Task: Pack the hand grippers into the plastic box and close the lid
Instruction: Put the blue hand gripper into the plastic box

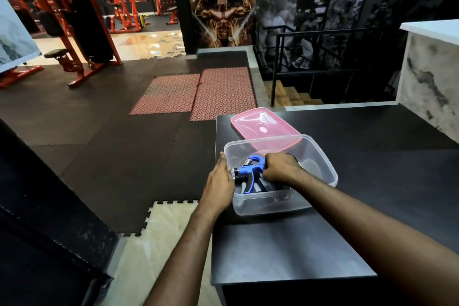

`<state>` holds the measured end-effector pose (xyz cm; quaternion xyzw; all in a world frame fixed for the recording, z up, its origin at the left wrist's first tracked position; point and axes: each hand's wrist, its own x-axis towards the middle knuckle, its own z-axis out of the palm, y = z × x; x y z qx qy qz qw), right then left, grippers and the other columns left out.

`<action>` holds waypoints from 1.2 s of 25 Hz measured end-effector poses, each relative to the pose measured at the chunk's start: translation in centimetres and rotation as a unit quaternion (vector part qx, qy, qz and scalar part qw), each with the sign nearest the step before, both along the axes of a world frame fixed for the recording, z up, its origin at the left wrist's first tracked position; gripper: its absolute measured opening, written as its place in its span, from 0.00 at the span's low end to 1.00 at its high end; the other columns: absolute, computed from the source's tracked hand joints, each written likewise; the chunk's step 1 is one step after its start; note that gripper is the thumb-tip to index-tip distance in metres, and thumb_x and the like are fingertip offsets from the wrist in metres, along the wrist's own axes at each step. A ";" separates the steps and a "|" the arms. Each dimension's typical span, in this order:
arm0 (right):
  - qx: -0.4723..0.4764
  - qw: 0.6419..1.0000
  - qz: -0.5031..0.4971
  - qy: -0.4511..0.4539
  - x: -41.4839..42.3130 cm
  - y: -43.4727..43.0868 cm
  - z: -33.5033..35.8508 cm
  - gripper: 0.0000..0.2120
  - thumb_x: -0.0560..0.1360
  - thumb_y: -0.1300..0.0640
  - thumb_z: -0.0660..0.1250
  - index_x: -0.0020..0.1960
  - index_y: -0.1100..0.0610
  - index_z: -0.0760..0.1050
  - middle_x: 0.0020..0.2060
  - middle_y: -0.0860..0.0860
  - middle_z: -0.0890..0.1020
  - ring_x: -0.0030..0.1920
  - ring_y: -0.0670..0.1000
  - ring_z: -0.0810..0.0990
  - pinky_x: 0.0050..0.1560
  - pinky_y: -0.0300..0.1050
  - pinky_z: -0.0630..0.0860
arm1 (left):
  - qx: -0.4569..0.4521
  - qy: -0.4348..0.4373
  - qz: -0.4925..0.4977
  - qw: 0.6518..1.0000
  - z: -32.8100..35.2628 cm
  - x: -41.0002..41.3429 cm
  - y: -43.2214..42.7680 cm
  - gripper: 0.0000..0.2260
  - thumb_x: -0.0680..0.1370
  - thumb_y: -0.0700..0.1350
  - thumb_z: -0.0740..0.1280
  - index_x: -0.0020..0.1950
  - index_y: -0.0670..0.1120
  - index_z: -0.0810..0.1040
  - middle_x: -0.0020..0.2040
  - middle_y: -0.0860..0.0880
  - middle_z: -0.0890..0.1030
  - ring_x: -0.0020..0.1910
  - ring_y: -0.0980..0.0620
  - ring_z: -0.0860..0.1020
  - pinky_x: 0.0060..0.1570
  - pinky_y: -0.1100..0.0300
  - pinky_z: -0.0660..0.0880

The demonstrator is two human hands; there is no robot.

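Observation:
A clear plastic box [320, 156] stands open on the black table [372, 169]. Inside it lies a blue and black hand gripper [248, 172] with a metal spring. My right hand [279, 167] reaches into the box and closes on the gripper's upper blue handle. My left hand [219, 181] rests against the box's left wall, fingers curled at the rim beside the gripper's knob. A darker gripper seems to lie under my right hand, mostly hidden. The pink lid [260, 124] lies flat behind the box, partly under its far edge.
The table's left edge drops to black floor mats [111, 144] and a pale tile [159, 243]. A marble-patterned counter [429, 82] rises at the far right. Red gym machines [74, 32] and a stair railing [310, 57] stand well beyond.

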<state>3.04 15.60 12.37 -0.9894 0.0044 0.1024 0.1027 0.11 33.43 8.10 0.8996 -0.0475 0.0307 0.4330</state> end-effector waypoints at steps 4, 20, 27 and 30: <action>-0.005 1.000 0.021 0.021 0.4 0.9 -1.2 0.08 0.72 0.56 0.65 0.50 0.56 0.77 0.49 0.56 0.84 0.50 0.58 0.81 0.41 0.43 0.69 | -0.001 0.009 0.004 1.000 0.0 0.1 0.0 0.23 0.82 0.46 0.51 0.78 0.50 0.58 0.71 0.44 0.72 0.66 0.44 0.74 0.64 0.53 0.71; -0.086 0.995 0.039 0.036 0.4 2.1 -1.4 0.10 0.72 0.58 0.68 0.53 0.57 0.79 0.51 0.54 0.83 0.53 0.56 0.82 0.47 0.45 0.77 | -0.009 0.039 0.019 0.999 0.6 -0.4 -0.1 0.24 0.82 0.47 0.50 0.79 0.53 0.54 0.70 0.44 0.73 0.64 0.45 0.75 0.63 0.54 0.71; -0.001 0.997 -0.060 -0.053 0.8 -0.1 -0.9 0.11 0.69 0.52 0.72 0.48 0.56 0.79 0.43 0.54 0.82 0.44 0.57 0.79 0.40 0.43 0.71 | -0.007 0.042 0.007 0.999 0.6 -0.2 0.0 0.23 0.81 0.50 0.49 0.77 0.57 0.56 0.68 0.45 0.75 0.61 0.46 0.77 0.62 0.49 0.74; -0.003 0.992 -0.106 -0.062 1.3 -2.2 -1.2 0.19 0.70 0.51 0.71 0.59 0.55 0.75 0.56 0.57 0.78 0.56 0.60 0.77 0.47 0.49 0.76 | -0.001 0.045 0.010 0.999 0.5 -0.2 -0.1 0.23 0.81 0.48 0.50 0.78 0.55 0.55 0.69 0.45 0.74 0.63 0.46 0.76 0.63 0.50 0.73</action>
